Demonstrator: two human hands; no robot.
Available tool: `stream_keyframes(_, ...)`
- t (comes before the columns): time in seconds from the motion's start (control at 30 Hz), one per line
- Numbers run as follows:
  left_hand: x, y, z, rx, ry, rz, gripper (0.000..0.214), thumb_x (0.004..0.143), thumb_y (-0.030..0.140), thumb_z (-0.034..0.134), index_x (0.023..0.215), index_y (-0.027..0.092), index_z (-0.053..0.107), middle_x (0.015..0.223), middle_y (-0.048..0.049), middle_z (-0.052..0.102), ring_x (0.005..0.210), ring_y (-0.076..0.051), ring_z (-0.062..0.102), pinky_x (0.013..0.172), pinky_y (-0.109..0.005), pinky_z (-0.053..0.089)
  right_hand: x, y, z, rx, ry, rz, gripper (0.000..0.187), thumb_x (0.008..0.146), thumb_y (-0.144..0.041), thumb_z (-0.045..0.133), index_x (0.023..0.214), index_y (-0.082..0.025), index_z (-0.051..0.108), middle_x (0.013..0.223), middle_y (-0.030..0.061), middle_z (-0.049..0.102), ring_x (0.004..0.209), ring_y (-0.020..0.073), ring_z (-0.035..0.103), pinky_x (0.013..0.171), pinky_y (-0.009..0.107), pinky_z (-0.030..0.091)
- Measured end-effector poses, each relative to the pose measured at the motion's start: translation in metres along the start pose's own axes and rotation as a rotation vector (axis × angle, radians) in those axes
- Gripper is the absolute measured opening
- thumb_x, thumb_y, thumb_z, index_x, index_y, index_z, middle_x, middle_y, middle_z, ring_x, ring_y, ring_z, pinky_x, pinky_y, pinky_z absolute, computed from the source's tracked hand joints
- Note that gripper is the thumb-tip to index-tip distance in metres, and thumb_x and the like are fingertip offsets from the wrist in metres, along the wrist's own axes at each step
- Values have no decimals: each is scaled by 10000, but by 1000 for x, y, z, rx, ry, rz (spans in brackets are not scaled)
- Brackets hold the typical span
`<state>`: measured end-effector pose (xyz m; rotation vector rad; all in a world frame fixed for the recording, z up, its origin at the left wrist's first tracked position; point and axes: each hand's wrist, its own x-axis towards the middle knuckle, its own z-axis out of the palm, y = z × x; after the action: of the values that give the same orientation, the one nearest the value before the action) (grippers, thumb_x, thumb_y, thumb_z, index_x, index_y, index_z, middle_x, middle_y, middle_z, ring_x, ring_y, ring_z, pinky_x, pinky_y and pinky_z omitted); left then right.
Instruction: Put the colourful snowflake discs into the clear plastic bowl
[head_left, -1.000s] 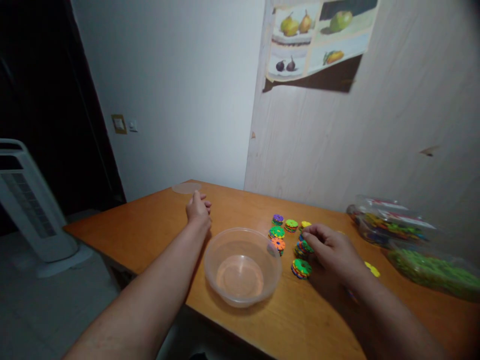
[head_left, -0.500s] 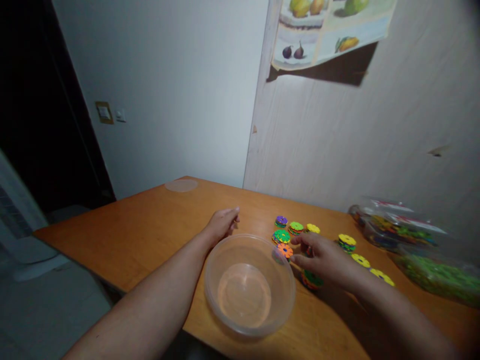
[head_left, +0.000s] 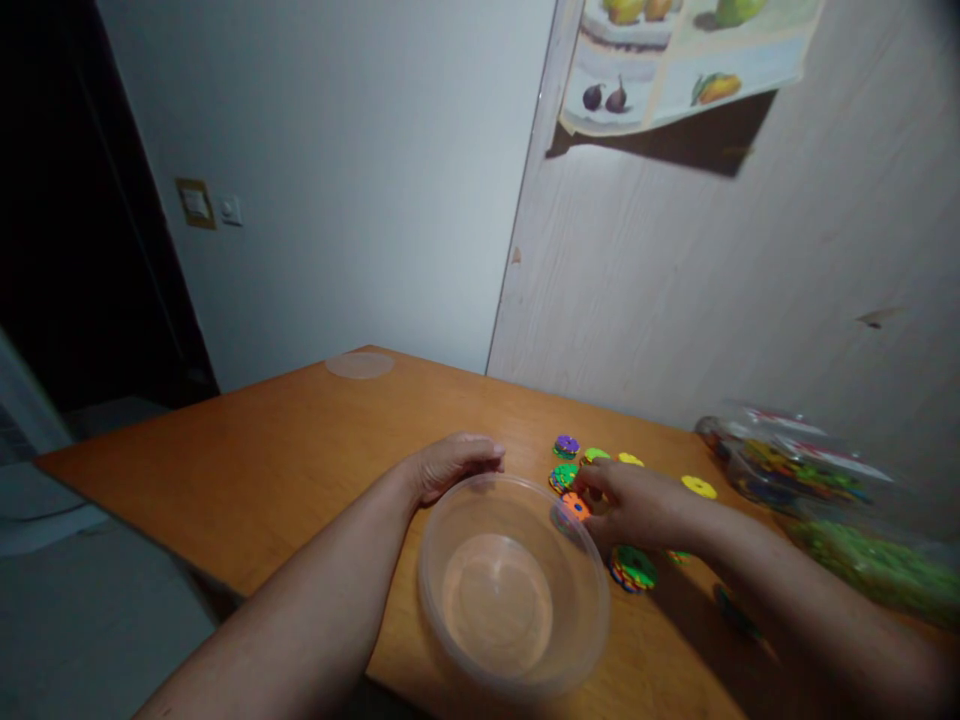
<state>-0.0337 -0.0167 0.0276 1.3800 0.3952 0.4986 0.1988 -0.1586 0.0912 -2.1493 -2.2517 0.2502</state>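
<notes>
Though near table edge (head_left: 397,690), bowl (head_left: 499,600) upright.

A person's two bare arms reach forward from the near edge. The left forearm (head_left: 300,600) slants in from the near left, bending slightly at the wrist (head_left: 409,485); the left hand (head_left: 456,467) lies back side up, fingertips pointing right. The right forearm (head_left: 780,585) comes from the near right, and the right hand (head_left: 637,505) points left, thumb and forefinger curved apart in a C-shape. Whether either hand grips is hard to say in this dim view.
</notes>
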Motion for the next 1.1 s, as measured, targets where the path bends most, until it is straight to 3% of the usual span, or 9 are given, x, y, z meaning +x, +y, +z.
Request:
stream_keyframes(0.1, 0, 0, 0, -1, -30, -15, 318, 699, 439, 676, 723, 125, 631, 632, -23, 580, 565, -118, 501, 535, -242, 366, 0, -3, -2, 35, -6, -26, 171, 711, -360, 667, 805, -218, 678, 722, 10, 656, 625, 146, 547, 523, 244, 308)
stream_keyframes(0.4, -1, -2, 0, -35, -83, -50, 323, 675, 429, 709, 765, 124, 647, 668, -24, 587, 560, -111, 490, 537, -242, 373, 2, -2, -31, 23, 35, -21, 251, 668, -294, 701, 915, -252, 713, 794, 26, 681, 710, 182, 593, 625, 272, 375)
stream_keyframes(0.7, 0, -5, -2, -67, -123, -56, 322, 698, 423, 714, 775, 122, 631, 653, -11, 564, 534, -98, 475, 498, -230, 344, 4, -2, -11, 0, -52, 20, 296, 690, -297, 673, 981, -253, 709, 709, 3, 662, 595, 146, 564, 500, 238, 284)
stream_keyframes(0.87, 0, -3, 0, -81, -118, -69, 339, 662, 431, 742, 747, 128, 615, 639, -3, 563, 515, -88, 458, 484, -223, 328, 1, -1, -22, -33, -32, 29, 298, 729, -362, 661, 1002, -250, 703, 677, 0, 647, 581, 149, 557, 489, 246, 287)
stream_keyframes(0.97, -1, -2, 0, -86, -114, -74, 329, 655, 409, 751, 749, 125, 615, 641, -4, 566, 526, -92, 483, 491, -220, 350, -5, -14, -40, 11, 39, 14, 342, 765, -432, 644, 1045, -239, 674, 701, 4, 651, 580, 145, 546, 494, 244, 320)
stream_keyframes(1.1, -1, -2, 1, -95, -96, -113, 331, 639, 392, 773, 763, 132, 610, 615, 14, 556, 502, -85, 478, 476, -212, 348, -18, -57, -55, 79, 44, -122, 326, 771, -421, 647, 1040, -238, 663, 734, 5, 655, 592, 132, 550, 498, 230, 324)
